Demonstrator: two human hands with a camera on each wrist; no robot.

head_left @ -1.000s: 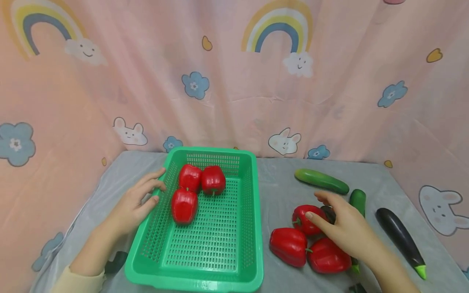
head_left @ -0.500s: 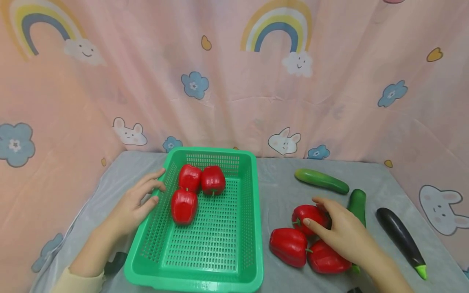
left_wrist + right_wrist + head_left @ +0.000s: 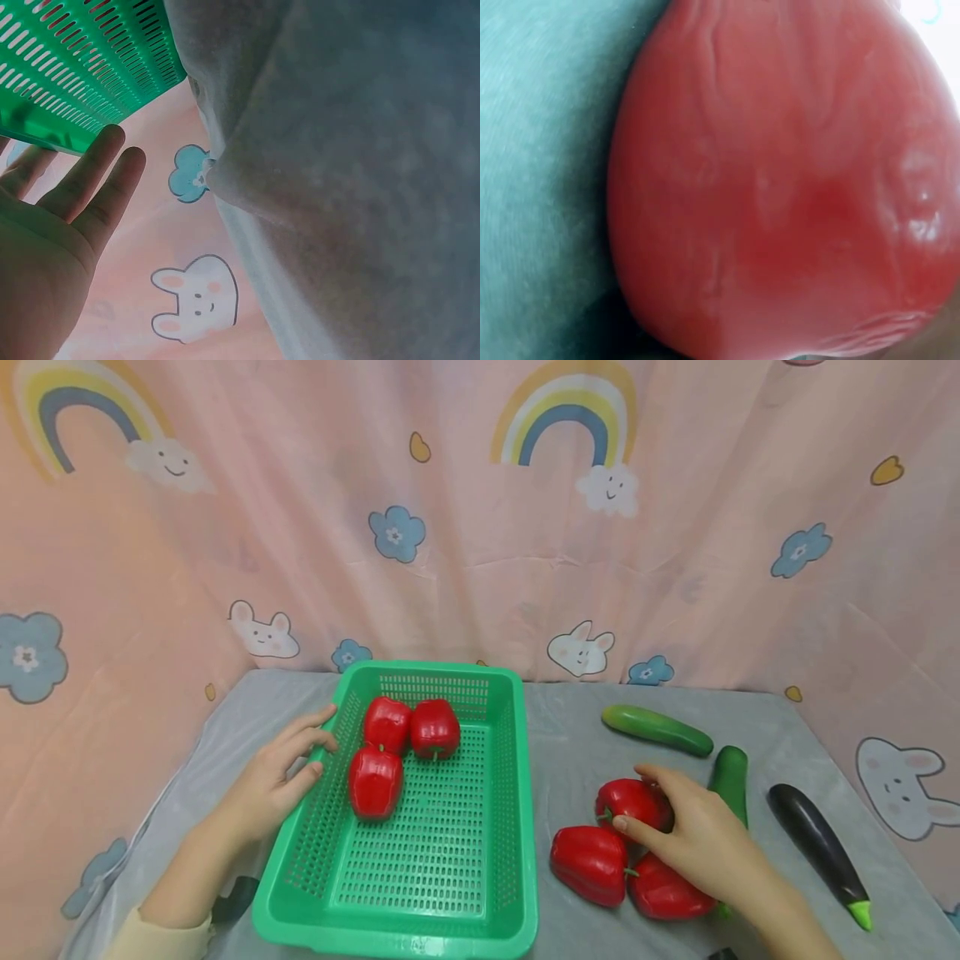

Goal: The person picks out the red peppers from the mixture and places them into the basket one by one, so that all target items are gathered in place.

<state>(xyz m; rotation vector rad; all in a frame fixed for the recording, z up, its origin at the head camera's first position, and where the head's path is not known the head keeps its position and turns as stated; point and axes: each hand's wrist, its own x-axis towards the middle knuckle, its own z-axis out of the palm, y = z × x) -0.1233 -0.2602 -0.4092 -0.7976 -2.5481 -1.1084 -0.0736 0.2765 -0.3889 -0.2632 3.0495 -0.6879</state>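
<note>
My left hand (image 3: pixel 273 781) rests its extended fingers against the left rim of a green plastic basket (image 3: pixel 528 827). In the left wrist view, the fingers (image 3: pixel 105 191) lie loosely spread at the basket's edge. Over on the right, my right hand (image 3: pixel 701 835) holds a red bell pepper (image 3: pixel 626 802), thumb at its near side and fingers at its far side. Two more red bell peppers lie close by: one to the left (image 3: pixel 588 864), the other partly under the hand (image 3: pixel 663 893). Glossy red pepper skin (image 3: pixel 780 187) fills most of the right wrist view.
Three red bell peppers, one nearest me (image 3: pixel 375 785), sit in the basket's back left part. A light green cucumber (image 3: pixel 656 729), a dark green cucumber (image 3: pixel 730 781) and an eggplant (image 3: pixel 817 852) lie at the right. Behind the grey cloth (image 3: pixel 562 735) hangs a pink curtain (image 3: pixel 480 602).
My right hand has moved left and slightly down, its thumb and fingers closing in around the back pepper. My left hand stays at the basket rim.
</note>
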